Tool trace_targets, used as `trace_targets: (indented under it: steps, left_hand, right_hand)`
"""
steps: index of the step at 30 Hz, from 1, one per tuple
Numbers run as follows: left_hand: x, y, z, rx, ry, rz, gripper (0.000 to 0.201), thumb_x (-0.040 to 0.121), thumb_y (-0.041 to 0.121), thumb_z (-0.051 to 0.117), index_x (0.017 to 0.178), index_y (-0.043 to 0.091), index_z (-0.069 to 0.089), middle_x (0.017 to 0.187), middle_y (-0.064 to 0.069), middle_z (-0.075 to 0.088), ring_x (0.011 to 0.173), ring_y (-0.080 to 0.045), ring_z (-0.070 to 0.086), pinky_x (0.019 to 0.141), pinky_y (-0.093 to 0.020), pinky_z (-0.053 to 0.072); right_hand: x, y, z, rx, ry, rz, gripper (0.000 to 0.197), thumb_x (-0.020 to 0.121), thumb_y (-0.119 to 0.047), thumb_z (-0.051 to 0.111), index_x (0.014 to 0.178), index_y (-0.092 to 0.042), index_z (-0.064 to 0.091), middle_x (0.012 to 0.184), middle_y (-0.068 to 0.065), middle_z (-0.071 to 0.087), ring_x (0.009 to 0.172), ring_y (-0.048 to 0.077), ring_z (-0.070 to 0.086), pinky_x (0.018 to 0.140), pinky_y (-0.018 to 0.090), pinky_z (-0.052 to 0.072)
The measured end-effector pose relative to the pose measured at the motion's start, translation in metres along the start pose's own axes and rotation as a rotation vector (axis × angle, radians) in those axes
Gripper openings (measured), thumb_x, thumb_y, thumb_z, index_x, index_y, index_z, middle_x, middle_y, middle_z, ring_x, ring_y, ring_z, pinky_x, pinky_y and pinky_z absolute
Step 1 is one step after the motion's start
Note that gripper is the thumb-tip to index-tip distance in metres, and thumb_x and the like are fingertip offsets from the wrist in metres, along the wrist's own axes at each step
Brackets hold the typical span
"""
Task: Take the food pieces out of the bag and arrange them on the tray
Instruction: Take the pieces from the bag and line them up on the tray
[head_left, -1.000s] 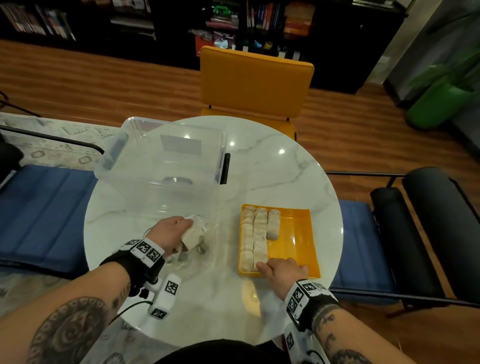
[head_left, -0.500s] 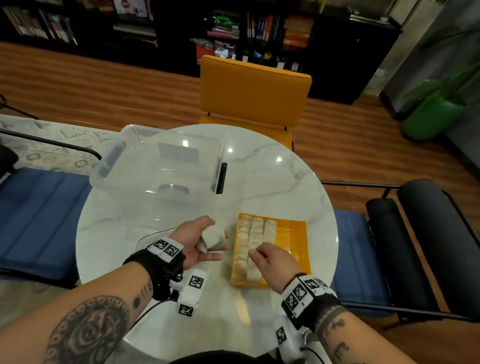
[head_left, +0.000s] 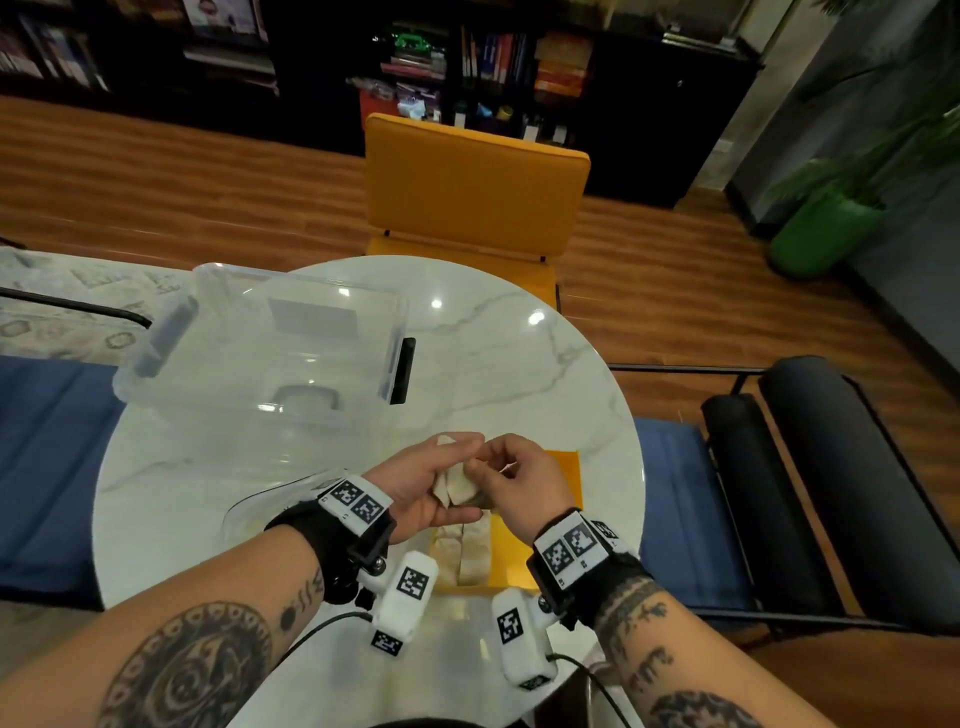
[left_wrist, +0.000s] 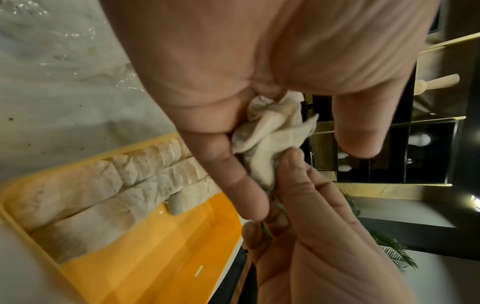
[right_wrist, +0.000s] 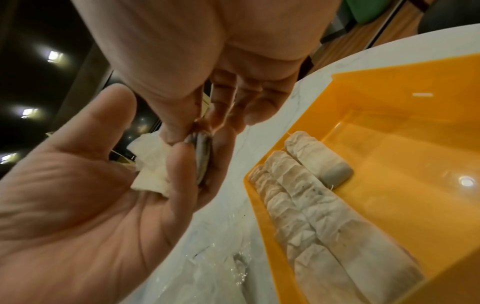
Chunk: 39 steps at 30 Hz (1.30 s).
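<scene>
Both hands meet just above the left part of the orange tray (head_left: 567, 470). My left hand (head_left: 421, 480) cups a small clump of pale food pieces (head_left: 457, 488), with its fingers curled round them. My right hand (head_left: 501, 467) pinches one greyish piece (right_wrist: 203, 158) of that clump between thumb and fingers. A white piece (right_wrist: 153, 168) lies on the left palm. Rows of pale pieces (head_left: 470, 551) fill the tray's left side (right_wrist: 311, 205); its right half (right_wrist: 389, 144) is bare. The clear bag (head_left: 270, 501) lies flat on the table, left of the hands.
A large clear plastic box (head_left: 260, 343) stands at the back left of the round marble table (head_left: 519, 364). A yellow chair (head_left: 472, 187) is behind the table, blue seats are on both sides, and a black armrest (head_left: 779, 493) is on the right.
My left hand carried the pieces from the bag rightward to above the tray. My right hand rose off the tray's near rows and now pinches a piece in the left hand.
</scene>
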<state>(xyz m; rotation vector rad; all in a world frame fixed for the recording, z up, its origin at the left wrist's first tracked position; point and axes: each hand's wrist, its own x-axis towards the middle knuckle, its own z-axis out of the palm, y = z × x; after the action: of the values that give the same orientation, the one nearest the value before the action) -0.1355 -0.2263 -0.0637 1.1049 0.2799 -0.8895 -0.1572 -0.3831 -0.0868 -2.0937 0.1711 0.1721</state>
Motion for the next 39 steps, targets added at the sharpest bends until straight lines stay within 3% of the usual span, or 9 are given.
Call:
trace_targets:
  steps: [3, 7, 10, 12, 16, 19, 25, 32, 39]
  left_hand:
    - [0.004, -0.001, 0.000, 0.040, -0.028, -0.015, 0.049, 0.095, 0.044, 0.055, 0.130, 0.011, 0.060, 0.101, -0.010, 0.071, 0.086, -0.023, 0.069, 0.062, -0.026, 0.054]
    - [0.010, -0.001, 0.001, 0.087, 0.034, -0.053, 0.076, 0.084, 0.074, 0.042, 0.126, 0.013, 0.061, 0.094, -0.011, 0.069, 0.079, -0.022, 0.067, 0.054, -0.025, 0.048]
    - [0.010, 0.001, 0.000, 0.058, -0.019, -0.052, 0.079, 0.079, 0.081, 0.034, 0.127, 0.023, 0.061, 0.102, -0.007, 0.071, 0.081, -0.024, 0.069, 0.050, -0.024, 0.048]
    - [0.009, 0.003, 0.000, 0.054, -0.045, -0.044, 0.073, 0.083, 0.079, 0.032, 0.128, 0.029, 0.059, 0.116, -0.007, 0.072, 0.093, -0.031, 0.071, 0.056, -0.026, 0.054]
    - [0.009, 0.004, 0.000, 0.057, -0.044, -0.020, 0.063, 0.088, 0.071, 0.043, 0.127, 0.026, 0.063, 0.123, -0.013, 0.069, 0.109, -0.039, 0.068, 0.062, -0.030, 0.059]
    - [0.012, 0.003, -0.002, 0.008, 0.028, 0.030, 0.047, 0.093, 0.055, 0.054, 0.124, 0.021, 0.062, 0.120, -0.012, 0.070, 0.102, -0.038, 0.070, 0.057, -0.029, 0.058]
    - [0.017, -0.002, -0.004, 0.024, 0.127, 0.086, 0.021, 0.096, 0.040, 0.059, 0.105, 0.022, 0.063, 0.097, -0.009, 0.074, 0.078, -0.027, 0.074, 0.046, -0.020, 0.046]
    - [0.019, -0.003, 0.000, 0.104, 0.116, 0.052, 0.051, 0.095, 0.058, 0.050, 0.122, 0.015, 0.056, 0.096, -0.009, 0.072, 0.072, -0.024, 0.070, 0.049, -0.023, 0.045]
    - [0.029, -0.001, -0.004, 0.061, 0.327, 0.105, 0.016, 0.097, 0.033, 0.059, 0.092, 0.018, 0.056, 0.078, -0.006, 0.068, 0.060, -0.020, 0.067, 0.043, -0.020, 0.039]
  right_hand:
    - [0.002, -0.001, -0.001, 0.051, -0.015, 0.016, 0.011, 0.080, -0.040, 0.073, 0.084, -0.038, 0.064, 0.089, -0.003, 0.065, 0.080, 0.020, 0.068, 0.071, 0.038, 0.060]
    - [0.005, -0.007, 0.000, 0.043, -0.099, 0.018, 0.020, 0.069, -0.060, 0.070, 0.086, -0.051, 0.065, 0.103, -0.007, 0.066, 0.081, 0.019, 0.070, 0.077, 0.040, 0.060]
    - [0.005, -0.013, -0.003, 0.111, -0.104, -0.010, 0.018, 0.079, -0.042, 0.074, 0.073, -0.057, 0.065, 0.108, -0.006, 0.070, 0.078, 0.019, 0.071, 0.070, 0.036, 0.061]
    - [0.005, -0.012, -0.007, 0.153, -0.077, -0.028, 0.033, 0.088, -0.025, 0.072, 0.070, -0.052, 0.068, 0.099, -0.013, 0.074, 0.077, 0.014, 0.071, 0.064, 0.028, 0.058]
    - [0.009, -0.007, -0.009, 0.157, 0.063, 0.029, 0.003, 0.086, -0.033, 0.074, 0.085, -0.035, 0.072, 0.093, -0.014, 0.073, 0.084, 0.007, 0.069, 0.076, 0.024, 0.054]
    - [0.011, -0.004, -0.010, 0.135, 0.157, 0.057, 0.013, 0.085, -0.038, 0.074, 0.092, -0.026, 0.073, 0.094, -0.011, 0.069, 0.084, 0.004, 0.064, 0.072, 0.017, 0.048]
    - [0.011, -0.003, -0.016, 0.107, 0.088, 0.028, 0.004, 0.087, -0.031, 0.073, 0.083, -0.030, 0.072, 0.078, -0.011, 0.072, 0.073, -0.002, 0.064, 0.070, 0.014, 0.049]
    - [0.008, 0.005, -0.019, -0.049, 0.000, -0.021, 0.008, 0.087, -0.030, 0.074, 0.093, -0.025, 0.075, 0.092, -0.014, 0.066, 0.086, -0.005, 0.060, 0.072, 0.004, 0.042]
    - [-0.001, -0.001, -0.023, 0.064, 0.081, -0.007, 0.007, 0.091, -0.027, 0.068, 0.085, -0.023, 0.070, 0.079, -0.004, 0.072, 0.075, 0.009, 0.067, 0.064, 0.013, 0.050]
